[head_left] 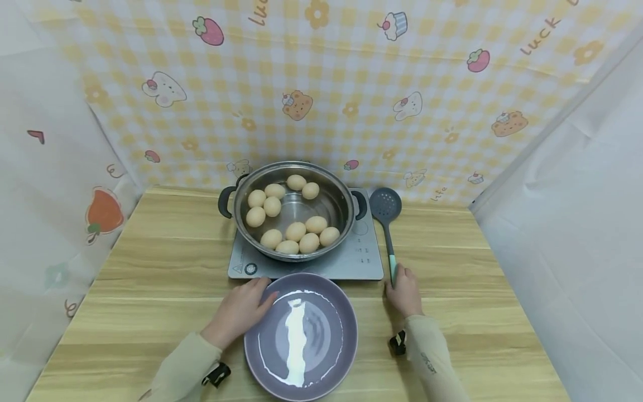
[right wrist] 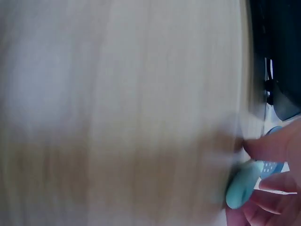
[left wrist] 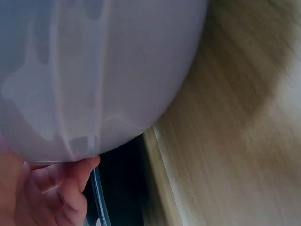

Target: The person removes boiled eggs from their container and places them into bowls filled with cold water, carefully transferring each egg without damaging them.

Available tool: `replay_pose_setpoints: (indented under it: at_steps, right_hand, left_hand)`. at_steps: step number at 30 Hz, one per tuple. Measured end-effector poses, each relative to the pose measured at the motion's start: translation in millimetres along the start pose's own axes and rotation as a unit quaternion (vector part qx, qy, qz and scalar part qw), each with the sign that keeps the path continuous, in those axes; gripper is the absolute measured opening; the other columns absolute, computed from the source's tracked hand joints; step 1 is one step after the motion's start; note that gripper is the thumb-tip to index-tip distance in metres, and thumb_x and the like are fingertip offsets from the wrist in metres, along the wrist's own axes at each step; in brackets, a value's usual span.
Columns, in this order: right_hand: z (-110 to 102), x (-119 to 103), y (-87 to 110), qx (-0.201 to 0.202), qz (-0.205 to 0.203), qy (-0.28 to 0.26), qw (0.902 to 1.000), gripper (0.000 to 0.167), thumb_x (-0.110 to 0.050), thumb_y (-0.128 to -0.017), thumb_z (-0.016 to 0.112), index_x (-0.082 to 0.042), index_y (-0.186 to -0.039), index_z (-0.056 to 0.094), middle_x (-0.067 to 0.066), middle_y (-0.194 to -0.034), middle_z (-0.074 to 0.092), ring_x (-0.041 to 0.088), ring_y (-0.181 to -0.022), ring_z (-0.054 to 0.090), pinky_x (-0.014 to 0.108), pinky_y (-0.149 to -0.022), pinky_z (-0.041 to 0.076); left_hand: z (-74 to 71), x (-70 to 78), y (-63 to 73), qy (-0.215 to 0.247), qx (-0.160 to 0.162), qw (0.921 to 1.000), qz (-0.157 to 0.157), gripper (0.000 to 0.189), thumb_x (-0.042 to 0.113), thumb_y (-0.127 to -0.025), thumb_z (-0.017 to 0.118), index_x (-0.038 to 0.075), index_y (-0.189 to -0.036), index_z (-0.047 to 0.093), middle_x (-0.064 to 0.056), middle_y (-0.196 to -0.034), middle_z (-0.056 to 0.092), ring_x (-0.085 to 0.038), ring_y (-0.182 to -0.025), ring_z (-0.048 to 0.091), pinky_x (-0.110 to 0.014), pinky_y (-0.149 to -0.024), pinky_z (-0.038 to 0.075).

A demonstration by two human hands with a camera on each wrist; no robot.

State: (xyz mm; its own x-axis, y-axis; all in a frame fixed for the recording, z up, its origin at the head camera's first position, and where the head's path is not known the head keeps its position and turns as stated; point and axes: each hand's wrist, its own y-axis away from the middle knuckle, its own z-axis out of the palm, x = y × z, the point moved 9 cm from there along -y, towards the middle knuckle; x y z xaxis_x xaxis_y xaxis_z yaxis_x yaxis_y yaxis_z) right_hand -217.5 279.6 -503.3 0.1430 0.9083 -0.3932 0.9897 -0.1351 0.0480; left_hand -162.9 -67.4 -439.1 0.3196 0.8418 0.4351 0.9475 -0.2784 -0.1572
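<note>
My left hand (head_left: 240, 310) grips the upper left rim of a round purple plate (head_left: 268, 349), thumb over the edge. In the left wrist view, fingers (left wrist: 70, 195) curl beneath the rim and the pale underside of the plate (left wrist: 141, 61) shows. To the right, my right hand (head_left: 406, 293) holds the mint handle end of a skimmer (head_left: 385, 205), whose dark perforated head points away. The right wrist view has that mint handle (right wrist: 244, 184) between thumb and fingers. Beyond the plate, brown eggs (head_left: 296, 231) lie inside a steel pot (head_left: 335, 245).
The pot, with black side handles (head_left: 225, 202), stands on a flat induction cooker (head_left: 369, 262). All of it is on a wood-grain table (head_left: 452, 268). A yellow checked cloth (head_left: 351, 139) hangs behind, and white sheets (head_left: 577, 223) flank both sides.
</note>
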Motion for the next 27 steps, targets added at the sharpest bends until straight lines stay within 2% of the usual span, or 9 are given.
replay_pose_setpoints:
  at_steps: [4, 7, 11, 15, 18, 22, 24, 27]
  right_hand:
    - [-1.6, -2.6, -2.1, 0.024, 0.002, -0.008, 0.9997, 0.05, -0.002, -0.081, 0.06, 0.013, -0.125, 0.04, 0.03, -0.106, 0.05, 0.04, -0.096, 0.052, 0.049, -0.083, 0.043]
    - [-2.3, -4.0, -3.5, 0.032, 0.002, -0.011, 0.9994, 0.048, 0.001, -0.079, 0.059, 0.014, -0.122, 0.042, 0.03, -0.103, 0.051, 0.04, -0.094, 0.053, 0.048, -0.082, 0.044]
    - [-1.3, -4.9, -5.8, 0.024, 0.008, -0.018, 0.9995, 0.047, 0.003, -0.078, 0.055, 0.018, -0.12, 0.041, 0.031, -0.099, 0.05, 0.038, -0.086, 0.053, 0.046, -0.077, 0.045]
    - [3.5, -3.0, -10.3, -0.008, 0.03, -0.048, 0.9984, 0.051, 0.003, -0.076, 0.048, 0.022, -0.122, 0.036, 0.03, -0.099, 0.044, 0.033, -0.081, 0.047, 0.044, -0.073, 0.045]
    - [6.2, -0.7, -12.2, -0.038, 0.058, -0.098, 0.9927, 0.052, 0.002, -0.076, 0.043, 0.022, -0.123, 0.032, 0.029, -0.101, 0.039, 0.032, -0.082, 0.044, 0.042, -0.073, 0.043]
    - [6.9, 5.1, -11.9, -0.062, 0.103, -0.162, 0.9794, 0.047, 0.002, -0.077, 0.038, 0.018, -0.12, 0.033, 0.025, -0.099, 0.041, 0.03, -0.082, 0.044, 0.037, -0.068, 0.04]
    - [6.3, 8.7, -12.0, -0.061, 0.119, -0.184, 0.9738, 0.043, 0.0, -0.079, 0.036, 0.015, -0.119, 0.034, 0.022, -0.097, 0.044, 0.029, -0.081, 0.044, 0.034, -0.066, 0.039]
    - [3.1, 13.4, -14.5, -0.039, 0.125, -0.202, 0.9705, 0.038, -0.008, -0.089, 0.035, 0.015, -0.118, 0.037, 0.023, -0.097, 0.046, 0.029, -0.082, 0.046, 0.034, -0.067, 0.039]
  left_hand:
    - [0.2, 1.9, -4.6, -0.004, 0.011, 0.9998, 0.015, 0.013, 0.022, -0.086, 0.06, 0.01, -0.083, 0.056, -0.003, -0.067, 0.058, -0.028, -0.062, 0.06, -0.039, -0.052, 0.043]
    - [-0.2, 3.0, -8.4, -0.011, 0.021, 0.9995, 0.021, 0.018, 0.02, -0.087, 0.058, 0.013, -0.072, 0.052, 0.0, -0.057, 0.05, -0.025, -0.053, 0.056, -0.036, -0.046, 0.038]
    - [0.7, 3.6, -13.0, -0.03, 0.02, 0.9991, 0.021, 0.021, 0.021, -0.088, 0.058, 0.013, -0.069, 0.053, -0.001, -0.054, 0.049, -0.023, -0.05, 0.054, -0.035, -0.045, 0.036]
    - [1.6, 4.3, -15.4, -0.043, 0.015, 0.9988, 0.019, 0.021, 0.022, -0.088, 0.058, 0.013, -0.069, 0.054, -0.003, -0.054, 0.051, -0.026, -0.051, 0.055, -0.035, -0.044, 0.036]
    - [2.6, 4.3, -15.0, -0.051, 0.017, 0.9984, 0.018, 0.021, 0.022, -0.088, 0.058, 0.013, -0.07, 0.053, -0.004, -0.054, 0.051, -0.027, -0.05, 0.056, -0.036, -0.043, 0.036]
    - [3.5, 6.1, -13.1, -0.068, 0.037, 0.9967, 0.026, 0.021, 0.023, -0.088, 0.057, 0.012, -0.071, 0.052, -0.005, -0.052, 0.051, -0.03, -0.049, 0.055, -0.037, -0.04, 0.035]
    - [3.1, 7.9, -11.9, -0.076, 0.052, 0.9952, 0.031, 0.022, 0.024, -0.087, 0.058, 0.012, -0.071, 0.05, -0.005, -0.051, 0.051, -0.03, -0.047, 0.054, -0.037, -0.038, 0.034]
    - [2.3, 10.4, -10.5, -0.087, 0.069, 0.9932, 0.036, 0.024, 0.024, -0.086, 0.06, 0.012, -0.069, 0.048, -0.004, -0.048, 0.048, -0.029, -0.043, 0.052, -0.037, -0.036, 0.031]
